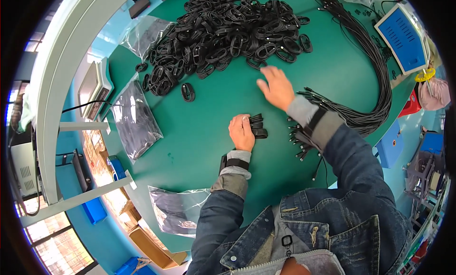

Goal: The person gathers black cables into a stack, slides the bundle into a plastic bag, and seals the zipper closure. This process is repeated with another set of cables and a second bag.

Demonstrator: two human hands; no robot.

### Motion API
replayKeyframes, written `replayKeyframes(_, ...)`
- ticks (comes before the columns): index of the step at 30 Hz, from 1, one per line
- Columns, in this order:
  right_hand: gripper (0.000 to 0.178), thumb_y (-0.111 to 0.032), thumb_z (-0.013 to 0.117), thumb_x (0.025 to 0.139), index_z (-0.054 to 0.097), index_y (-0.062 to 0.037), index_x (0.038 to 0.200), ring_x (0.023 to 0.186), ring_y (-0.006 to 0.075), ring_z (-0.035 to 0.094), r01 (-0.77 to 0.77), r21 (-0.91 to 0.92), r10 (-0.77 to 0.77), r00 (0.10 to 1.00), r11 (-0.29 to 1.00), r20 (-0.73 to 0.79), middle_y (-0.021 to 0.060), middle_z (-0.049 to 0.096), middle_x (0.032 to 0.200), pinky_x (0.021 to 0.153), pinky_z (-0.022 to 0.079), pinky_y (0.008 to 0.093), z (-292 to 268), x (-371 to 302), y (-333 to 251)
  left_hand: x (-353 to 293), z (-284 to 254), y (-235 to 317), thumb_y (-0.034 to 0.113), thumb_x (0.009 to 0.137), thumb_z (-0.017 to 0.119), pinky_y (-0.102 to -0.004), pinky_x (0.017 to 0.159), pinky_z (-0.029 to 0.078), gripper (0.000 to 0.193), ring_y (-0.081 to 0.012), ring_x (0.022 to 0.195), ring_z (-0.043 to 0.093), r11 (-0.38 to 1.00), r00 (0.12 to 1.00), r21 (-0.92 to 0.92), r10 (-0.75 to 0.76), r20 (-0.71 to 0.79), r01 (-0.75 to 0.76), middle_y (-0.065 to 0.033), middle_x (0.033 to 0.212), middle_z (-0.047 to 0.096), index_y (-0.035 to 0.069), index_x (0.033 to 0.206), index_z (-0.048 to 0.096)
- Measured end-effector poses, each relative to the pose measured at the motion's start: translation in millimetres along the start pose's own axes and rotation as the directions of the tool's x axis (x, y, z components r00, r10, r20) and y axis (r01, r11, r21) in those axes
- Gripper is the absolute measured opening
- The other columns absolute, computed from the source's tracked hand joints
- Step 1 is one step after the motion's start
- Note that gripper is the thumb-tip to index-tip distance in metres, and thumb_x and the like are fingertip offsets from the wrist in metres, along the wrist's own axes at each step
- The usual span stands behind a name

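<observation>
My left hand [242,134] is closed round one end of a small row of coiled black cables [259,127], standing on the green table. Up and to the right, my right hand [278,88] reaches forward with its fingers stretched out and nothing visible in it. Its fingertips are close to the near edge of a big heap of coiled black cables [223,30]. One coiled cable [188,92] lies apart, left of the heap. By my right forearm runs a long bundle of loose black cables [380,80], curving back to the far edge.
On the left of the green table [199,156] lie clear plastic bags [135,118] packed with black cables; another filled bag [175,211] lies near my left forearm. A scale-like device [96,87] stands beyond the left edge. A blue-faced box [403,37] stands at the far right.
</observation>
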State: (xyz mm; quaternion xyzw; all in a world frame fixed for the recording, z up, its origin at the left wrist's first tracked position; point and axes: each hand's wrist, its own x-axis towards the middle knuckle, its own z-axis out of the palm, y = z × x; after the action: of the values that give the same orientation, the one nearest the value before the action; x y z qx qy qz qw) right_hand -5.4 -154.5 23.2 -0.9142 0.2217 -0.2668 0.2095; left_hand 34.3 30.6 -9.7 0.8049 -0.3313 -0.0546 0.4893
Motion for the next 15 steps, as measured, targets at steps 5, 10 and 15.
replayKeyframes(5,0.024,-0.021,0.059,0.079,0.055,-0.006,0.097,0.089,0.0308,0.053,-0.05,0.01,0.05,0.999,0.999,0.021,0.0126,0.057,0.091,0.074,0.045,0.0396,29,29,48,3,7,2,0.011,0.087,0.043,-0.0362,0.082,0.042,0.028,-0.0271,0.085,0.056,0.998,0.999,-0.064,-0.025,-0.022,0.024,-0.0141,0.092,0.061,-0.002,0.109,0.054)
replayKeyframes(10,0.018,-0.019,0.058,0.079,0.055,-0.0064,0.092,0.084,0.0296,0.055,-0.17,0.367,-0.068,0.83,0.914,0.554,0.0109,0.058,0.086,0.07,0.044,0.0399,0,-9,-6,3,2,7,0.014,0.086,0.045,-0.038,0.085,0.038,0.043,-0.0278,0.092,0.054,0.989,0.981,-0.144,-0.071,-0.183,0.045,-0.0147,0.108,0.056,0.0,0.127,0.04)
replayKeyframes(15,0.019,-0.023,0.056,0.081,0.056,-0.0055,0.089,0.077,0.0303,0.056,0.195,0.348,-0.394,0.584,0.917,0.71,0.0131,0.058,0.083,0.066,0.044,0.0411,-8,-6,5,7,1,5,0.011,0.086,0.044,-0.0384,0.086,0.04,0.048,-0.0288,0.099,0.054,0.999,1.0,-0.039,0.017,-0.005,-0.017,-0.0185,0.111,0.055,-0.002,0.131,0.033)
